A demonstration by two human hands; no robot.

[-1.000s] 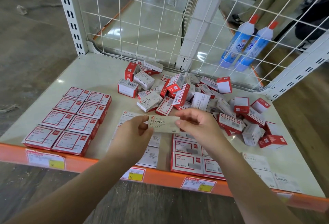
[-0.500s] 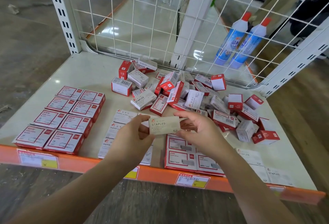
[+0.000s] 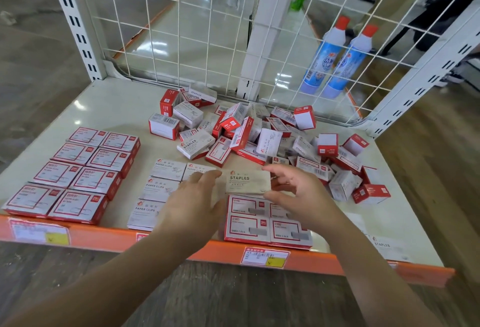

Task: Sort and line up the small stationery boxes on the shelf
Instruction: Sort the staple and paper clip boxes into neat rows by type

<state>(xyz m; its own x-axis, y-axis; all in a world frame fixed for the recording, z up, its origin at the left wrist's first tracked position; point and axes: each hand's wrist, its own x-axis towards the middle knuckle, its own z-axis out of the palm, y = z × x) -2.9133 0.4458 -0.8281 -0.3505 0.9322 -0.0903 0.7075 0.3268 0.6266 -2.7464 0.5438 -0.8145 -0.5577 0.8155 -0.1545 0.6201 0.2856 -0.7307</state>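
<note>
My right hand (image 3: 298,194) pinches a white box marked STAPLES (image 3: 248,182) by its right end, above the shelf's front. My left hand (image 3: 193,204) is beside the box's left end, fingers nearly straight, touching or just off it. Under the hands lie white PAPER CLIPS boxes (image 3: 161,186) and a block of red-framed boxes (image 3: 265,225). At the left stands a tidy double row of red boxes (image 3: 78,173). A loose heap of red and white boxes (image 3: 249,137) fills the shelf's middle and back right. A white STAPLES box (image 3: 387,247) lies at the front right.
The pale shelf (image 3: 117,108) has an orange front edge (image 3: 104,238) with price labels. A white wire grid (image 3: 207,28) closes the back, and slotted uprights stand at both rear corners. Two blue bottles with red caps (image 3: 335,59) stand behind the grid.
My left hand has loosened its pinch on the STAPLES box and opened, while my right hand keeps hold. The box has shifted slightly right. The camera has moved a little.
</note>
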